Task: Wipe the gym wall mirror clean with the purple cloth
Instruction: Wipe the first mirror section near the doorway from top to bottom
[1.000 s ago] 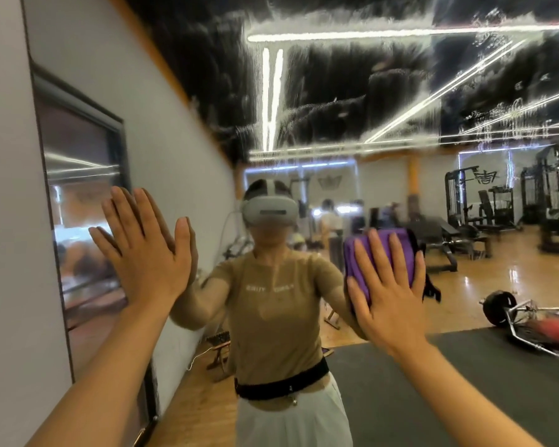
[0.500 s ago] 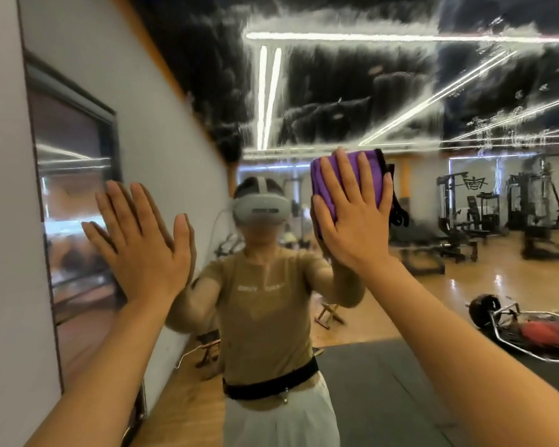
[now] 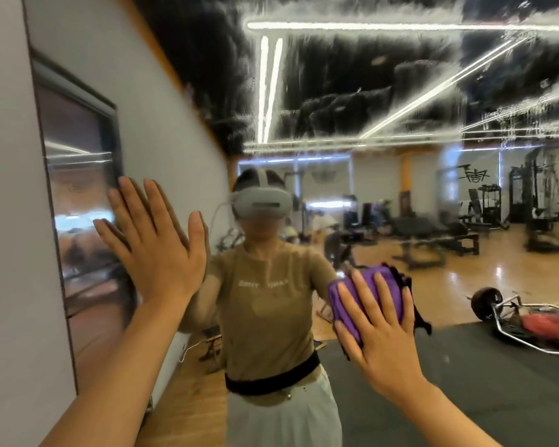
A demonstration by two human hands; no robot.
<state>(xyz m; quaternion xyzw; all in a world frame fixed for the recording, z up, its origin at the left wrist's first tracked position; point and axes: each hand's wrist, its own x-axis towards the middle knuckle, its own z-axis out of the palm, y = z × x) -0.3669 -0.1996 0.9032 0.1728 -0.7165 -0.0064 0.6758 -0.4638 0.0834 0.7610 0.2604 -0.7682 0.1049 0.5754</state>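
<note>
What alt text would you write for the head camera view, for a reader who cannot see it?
A person's right hand presses a folded purple cloth flat against a gym wall mirror, while the left hand rests open on the glass. White streaks cover the upper mirror. The reflection shows the person wearing a headset, and gym machines behind.

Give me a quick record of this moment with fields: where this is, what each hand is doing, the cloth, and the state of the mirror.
place: gym, facing a wall mirror
left hand: flat on the glass, fingers straight, holding nothing
right hand: fingers spread, pressing the purple cloth against the mirror
cloth: folded into a pad, low and right of the person's reflection
mirror state: upper part streaked and smeary, lower part reflects the room fairly clearly
reflected: weight machines, a barbell on a dark floor mat
</note>
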